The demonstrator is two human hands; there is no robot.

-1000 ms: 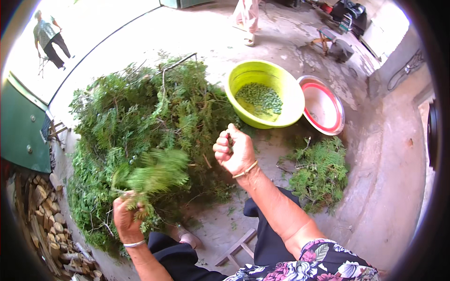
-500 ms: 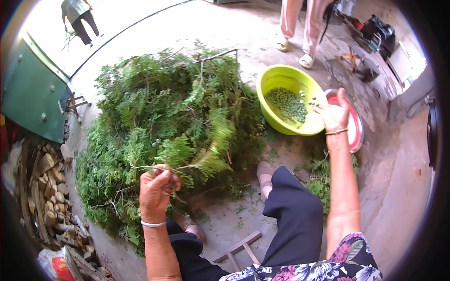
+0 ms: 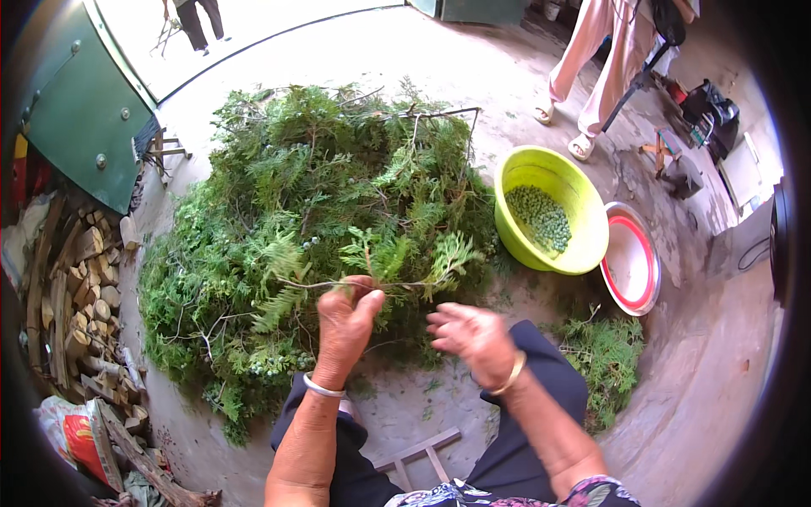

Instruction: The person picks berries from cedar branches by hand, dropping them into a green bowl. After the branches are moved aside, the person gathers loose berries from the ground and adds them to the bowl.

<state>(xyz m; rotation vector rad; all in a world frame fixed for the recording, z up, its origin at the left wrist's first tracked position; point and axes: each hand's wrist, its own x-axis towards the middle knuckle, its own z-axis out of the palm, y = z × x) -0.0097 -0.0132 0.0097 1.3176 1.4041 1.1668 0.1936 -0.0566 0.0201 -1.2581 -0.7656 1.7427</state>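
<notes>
Head view: the left hand (image 3: 345, 317) has a leafy sprig (image 3: 384, 258) pinched tight, up over the near side of that big branch pile (image 3: 279, 203)! The right hand (image 3: 475, 334), fingers loosely spread, hovers just right of it. Farther off, right of the pile, a yellow-green tub (image 3: 539, 167) holds green berries (image 3: 541, 220), red-ringed basin (image 3: 621, 264) beside it.

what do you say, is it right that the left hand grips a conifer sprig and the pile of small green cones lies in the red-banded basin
Not quite: in the head view, the pile of small green cones lies in the yellow-green tub, not the red-banded basin. The left hand does grip a conifer sprig.
</notes>
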